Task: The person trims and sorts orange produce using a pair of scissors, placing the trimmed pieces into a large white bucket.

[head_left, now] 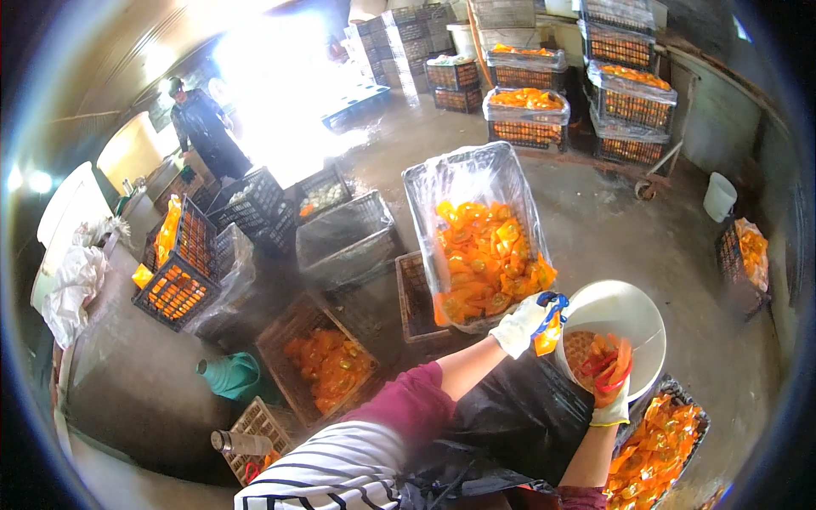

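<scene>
My left hand (528, 324), in a white glove with blue about the fingers, pinches an orange plastic packet (547, 338) between a lined crate and a bucket. My right hand (611, 389), in an orange-stained glove with a yellow cuff, is over the near inside of the white bucket (641, 319). It grips a red looped handle (617, 375), apparently of scissors; the blades cannot be made out. Orange-brown contents (579, 349) show inside the bucket. Many orange packets (488, 255) lie in the plastic-lined crate (417, 210) ahead of my left hand.
Another crate of orange packets (660, 446) stands beside my right forearm. Left of me are a brown crate with wet orange packets (328, 366), a green roll (233, 376) and a steel flask (241, 442). Stacked crates (631, 115) stand at the back; a person (204, 131) is far left.
</scene>
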Demonstrator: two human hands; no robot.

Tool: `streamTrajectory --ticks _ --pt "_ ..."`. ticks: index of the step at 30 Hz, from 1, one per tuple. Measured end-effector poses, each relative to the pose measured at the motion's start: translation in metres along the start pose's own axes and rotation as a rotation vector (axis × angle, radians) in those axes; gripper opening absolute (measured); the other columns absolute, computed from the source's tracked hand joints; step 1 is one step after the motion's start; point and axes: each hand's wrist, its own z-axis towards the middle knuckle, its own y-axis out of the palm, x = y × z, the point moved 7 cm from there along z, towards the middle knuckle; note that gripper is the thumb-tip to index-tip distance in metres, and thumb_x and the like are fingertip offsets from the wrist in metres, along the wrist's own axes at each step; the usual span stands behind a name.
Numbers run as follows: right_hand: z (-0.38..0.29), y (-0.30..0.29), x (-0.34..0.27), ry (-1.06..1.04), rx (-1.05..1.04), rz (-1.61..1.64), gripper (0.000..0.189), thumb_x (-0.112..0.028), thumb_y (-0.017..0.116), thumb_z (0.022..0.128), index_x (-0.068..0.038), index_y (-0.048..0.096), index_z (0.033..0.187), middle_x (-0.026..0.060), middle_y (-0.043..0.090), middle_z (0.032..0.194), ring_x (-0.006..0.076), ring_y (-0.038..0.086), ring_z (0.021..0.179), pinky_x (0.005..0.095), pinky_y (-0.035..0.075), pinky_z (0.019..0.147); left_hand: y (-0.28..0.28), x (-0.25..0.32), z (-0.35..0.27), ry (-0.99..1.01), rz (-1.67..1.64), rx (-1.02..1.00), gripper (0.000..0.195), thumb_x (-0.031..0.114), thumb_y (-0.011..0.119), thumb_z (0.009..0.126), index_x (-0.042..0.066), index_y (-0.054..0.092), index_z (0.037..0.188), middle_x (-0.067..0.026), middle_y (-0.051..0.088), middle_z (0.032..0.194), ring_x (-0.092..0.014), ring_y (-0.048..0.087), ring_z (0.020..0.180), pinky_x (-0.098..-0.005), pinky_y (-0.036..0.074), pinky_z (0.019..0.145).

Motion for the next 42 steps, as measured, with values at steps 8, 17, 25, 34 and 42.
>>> streamTrajectory --ticks 8,17,25,34,42 --pt "-0.002 -0.009 -0.001 -0.134 -0.045 -0.281 0.038 -0.022 0.047 0.097 -0.010 0.040 0.133 0.0117 0.049 0.127 0.0261 0.050 0.116 0.0354 0.042 0.098 0.006 0.002 -0.003 -0.004 -0.013 0.001 0.019 0.012 0.051 0.094 0.000 0.060 0.107 -0.0102 0.063 0.096 -0.020 0.060 0.085 -0.0291 0.052 0.077" --pt "-0.014 -0.001 -0.025 -0.458 -0.062 -0.593 0.038 -0.020 0.046 0.097 -0.012 0.039 0.133 0.0129 0.047 0.129 0.0287 0.050 0.117 0.0360 0.044 0.097 0.004 0.000 -0.001 0.024 0.118 -0.012 0.021 0.012 0.051 0.094 -0.001 0.059 0.108 -0.0104 0.063 0.095 -0.021 0.061 0.082 -0.0291 0.052 0.075" --pt "-0.004 -0.011 0.026 0.280 0.066 0.577 0.047 -0.030 0.048 0.096 -0.003 0.036 0.133 0.0115 0.047 0.128 0.0281 0.050 0.116 0.0399 0.044 0.097 0.008 0.000 -0.003 -0.021 -0.002 -0.046 0.022 0.015 0.052 0.094 0.000 0.059 0.109 -0.0101 0.063 0.094 -0.020 0.061 0.081 -0.0285 0.052 0.075" --pt "-0.001 -0.011 0.010 0.031 0.008 0.163 0.039 -0.028 0.041 0.099 -0.001 0.042 0.127 0.0124 0.050 0.124 0.0260 0.052 0.114 0.0383 0.043 0.098 0.013 0.018 -0.015 0.035 0.086 -0.097 0.025 0.019 0.055 0.093 0.001 0.058 0.110 -0.0105 0.062 0.102 -0.020 0.059 0.092 -0.0287 0.051 0.081" --pt "0.001 0.000 0.002 0.069 -0.020 0.284 0.043 -0.028 0.046 0.097 -0.007 0.038 0.134 0.0113 0.046 0.130 0.0282 0.051 0.117 0.0381 0.043 0.098 0.014 0.020 -0.015 0.027 -0.013 -0.131 0.027 0.022 0.058 0.092 0.002 0.058 0.111 -0.0101 0.061 0.100 -0.020 0.059 0.091 -0.0289 0.051 0.079"
